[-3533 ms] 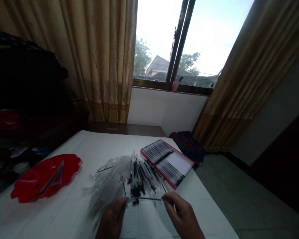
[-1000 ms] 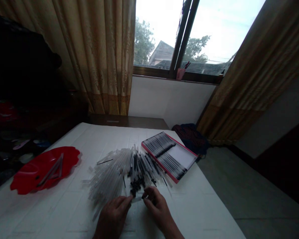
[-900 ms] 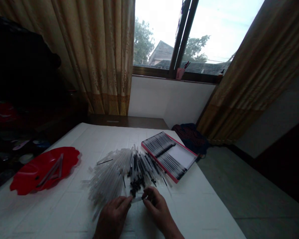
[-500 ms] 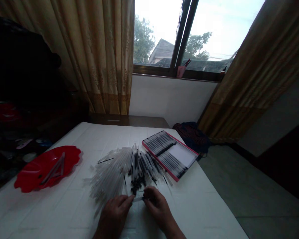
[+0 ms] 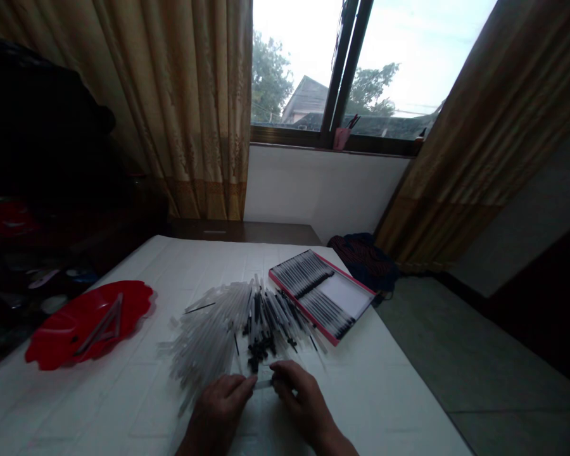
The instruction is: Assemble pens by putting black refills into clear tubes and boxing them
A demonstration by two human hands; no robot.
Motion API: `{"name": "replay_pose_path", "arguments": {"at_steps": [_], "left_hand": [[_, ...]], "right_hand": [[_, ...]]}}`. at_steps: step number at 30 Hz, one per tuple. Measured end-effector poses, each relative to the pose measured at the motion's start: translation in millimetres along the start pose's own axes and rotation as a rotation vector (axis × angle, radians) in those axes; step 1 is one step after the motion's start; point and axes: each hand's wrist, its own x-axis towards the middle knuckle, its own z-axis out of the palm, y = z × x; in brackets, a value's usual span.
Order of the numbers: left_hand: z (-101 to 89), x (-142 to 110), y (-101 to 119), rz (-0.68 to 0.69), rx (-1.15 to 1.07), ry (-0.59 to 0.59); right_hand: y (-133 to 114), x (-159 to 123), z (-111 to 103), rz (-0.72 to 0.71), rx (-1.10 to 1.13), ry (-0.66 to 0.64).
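Observation:
Near the table's front edge, a pale translucent pen (image 5: pixel 264 384) spans the gap between my hands. My left hand (image 5: pixel 221 405) is closed on its left end, thumb and fingers pinched together. The fingers of my right hand (image 5: pixel 303 398) curl around the other end, which they mostly hide. Just beyond my fingertips lies a cluster of black pen caps (image 5: pixel 261 348). Behind and to the left spreads a fanned pile of clear pen barrels (image 5: pixel 204 345). Darker pens (image 5: pixel 273 310) lie at the pile's right side.
A red-edged box (image 5: pixel 346 295) holding rows of pens sits at the table's right edge. On the left, a scalloped red plate (image 5: pixel 135 292) carries a clear triangular piece (image 5: pixel 116 323). The white table (image 5: pixel 380 399) drops off to the floor on the right.
My right index finger has lifted and straightened a little at the pen's right end. The pen stays between both hands. The whole view has shifted slightly.

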Motion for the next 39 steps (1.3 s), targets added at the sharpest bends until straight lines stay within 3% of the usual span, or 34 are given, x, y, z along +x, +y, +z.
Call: {"name": "replay_pose_path", "arguments": {"at_steps": [7, 14, 23, 30, 39], "left_hand": [[2.5, -1.2, -0.3, -0.019, -0.059, 0.029], [6.5, -0.3, -4.8, -0.111, -0.139, 0.032], [3.7, 1.5, -2.2, -0.046, -0.145, 0.075], [6.5, 1.2, -4.9, -0.057, -0.147, 0.068], [6.2, 1.9, -5.6, -0.059, -0.166, 0.047]], "right_hand": [[9.2, 0.1, 7.4, 0.076, -0.019, -0.002], [2.1, 2.7, 0.3, 0.075, -0.005, 0.012], [-0.1, 2.3, 8.5, 0.038, -0.226, 0.051], [-1.2, 0.3, 4.7, 0.030, -0.063, 0.066], [-3.2, 2.8, 7.1, 0.073, -0.170, 0.087]]}}
